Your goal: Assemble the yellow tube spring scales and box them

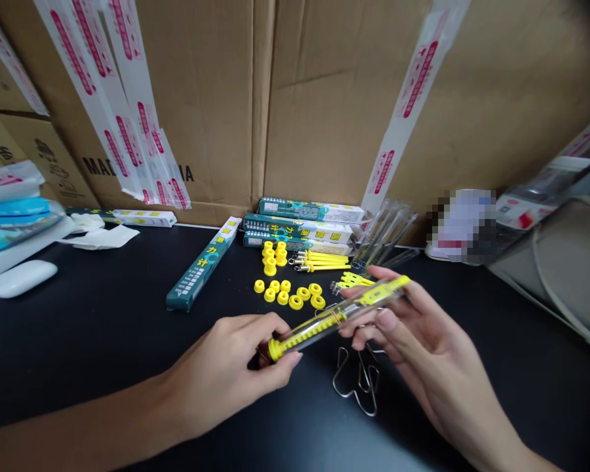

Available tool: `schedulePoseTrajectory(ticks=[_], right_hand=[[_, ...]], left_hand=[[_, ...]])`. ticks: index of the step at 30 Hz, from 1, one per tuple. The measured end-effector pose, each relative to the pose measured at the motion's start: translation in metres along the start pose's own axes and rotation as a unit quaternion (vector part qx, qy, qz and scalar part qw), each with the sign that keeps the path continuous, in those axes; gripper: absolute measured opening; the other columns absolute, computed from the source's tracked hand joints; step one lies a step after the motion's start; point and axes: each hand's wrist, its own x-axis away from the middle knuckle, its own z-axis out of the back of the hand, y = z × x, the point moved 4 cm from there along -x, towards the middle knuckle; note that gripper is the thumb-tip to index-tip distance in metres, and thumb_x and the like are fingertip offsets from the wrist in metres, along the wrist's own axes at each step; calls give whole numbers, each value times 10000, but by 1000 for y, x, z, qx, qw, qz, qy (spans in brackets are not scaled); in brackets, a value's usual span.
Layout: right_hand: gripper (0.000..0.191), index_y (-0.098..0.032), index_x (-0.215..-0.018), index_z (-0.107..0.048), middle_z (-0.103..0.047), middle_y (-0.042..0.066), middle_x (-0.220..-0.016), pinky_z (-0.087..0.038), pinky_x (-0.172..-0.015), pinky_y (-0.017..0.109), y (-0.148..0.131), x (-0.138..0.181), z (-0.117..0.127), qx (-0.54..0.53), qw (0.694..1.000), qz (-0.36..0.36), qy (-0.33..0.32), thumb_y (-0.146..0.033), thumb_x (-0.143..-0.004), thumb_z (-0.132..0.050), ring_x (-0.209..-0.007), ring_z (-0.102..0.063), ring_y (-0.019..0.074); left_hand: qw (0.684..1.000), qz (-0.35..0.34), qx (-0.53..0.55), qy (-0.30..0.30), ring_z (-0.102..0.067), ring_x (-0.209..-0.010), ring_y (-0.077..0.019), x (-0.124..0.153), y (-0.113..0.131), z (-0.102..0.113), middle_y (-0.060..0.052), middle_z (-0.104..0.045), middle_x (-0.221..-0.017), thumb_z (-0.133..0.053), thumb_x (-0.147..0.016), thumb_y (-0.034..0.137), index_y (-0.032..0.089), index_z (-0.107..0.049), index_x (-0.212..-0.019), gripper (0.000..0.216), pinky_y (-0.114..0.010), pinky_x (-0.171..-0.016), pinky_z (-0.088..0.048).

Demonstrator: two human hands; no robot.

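A clear tubular spring scale (319,322) with yellow parts inside lies tilted between both hands, its right end higher. My left hand (248,354) pinches the yellow cap at its lower left end. Around the tube's upper right part, the fingers of my right hand (417,347) are closed. Bent wire hooks (358,387) rest on the table just below the tube. Behind it are several yellow caps and rings (295,302), yellow rods with metal ends (324,261), flat yellow pieces with springs (351,282) and empty clear tubes (386,229).
Green-and-white boxes (302,229) are stacked at the back, and one box (204,265) lies apart on the black table (128,354). A white mouse (20,279) and tissues (105,237) are at left. Cardboard (211,98) walls the back; a plastic bottle (535,196) stands right.
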Motion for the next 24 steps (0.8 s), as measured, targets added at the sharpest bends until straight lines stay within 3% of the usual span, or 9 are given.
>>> schedulePoseTrajectory(ticks=[5,8,12,15,19,24], right_hand=[[400,-247,-1278,-542,-728,102,-1101,-620,-624,304,-9,-11,13,18,999,15,39,-402,-927,-651,-755,-738,206],[286,-228,-1129,-596,-726,96,-1031,-588,-606,324,-18,-30,38,72,989,61,114,-427,-924,-608,-681,-704,187],[180,-257,-943,-544,-605,-1,-743,-491,-512,314,-28,-59,85,206,945,147,209,-427,-885,-538,-565,-599,170],[205,-281,-1010,-551,-548,-21,-722,-399,-462,302,-22,-75,117,311,903,159,251,-421,-861,-569,-498,-490,161],[200,-258,-991,-670,-534,-9,-655,-425,-632,363,-5,-90,137,498,832,122,211,-407,-872,-608,-602,-515,215],[256,-171,-906,-660,-608,-13,-748,-495,-697,351,12,-99,145,628,764,23,147,-422,-934,-618,-664,-584,162]], left_hand=[[996,76,46,-9,-451,-524,-101,-4,-2,4,72,-523,-669,-539,-943,400,227,-571,-929,176,-221,-490,-320],[993,92,67,-4,-461,-562,-119,-6,-2,8,63,-526,-674,-481,-968,395,221,-547,-932,189,-237,-514,-312],[994,69,80,19,-417,-549,-123,-7,-2,11,63,-499,-654,-404,-993,372,222,-497,-838,235,-258,-545,-301],[992,71,101,16,-428,-588,-129,-8,-5,11,45,-510,-693,-358,-1009,398,219,-483,-783,314,-269,-590,-322],[984,98,151,3,-439,-629,-135,-8,-11,10,15,-534,-758,-306,-1021,459,208,-505,-780,400,-286,-647,-351],[967,119,227,10,-405,-559,-127,-9,-17,9,32,-508,-683,-304,-1008,500,202,-487,-941,356,-278,-539,-301]])
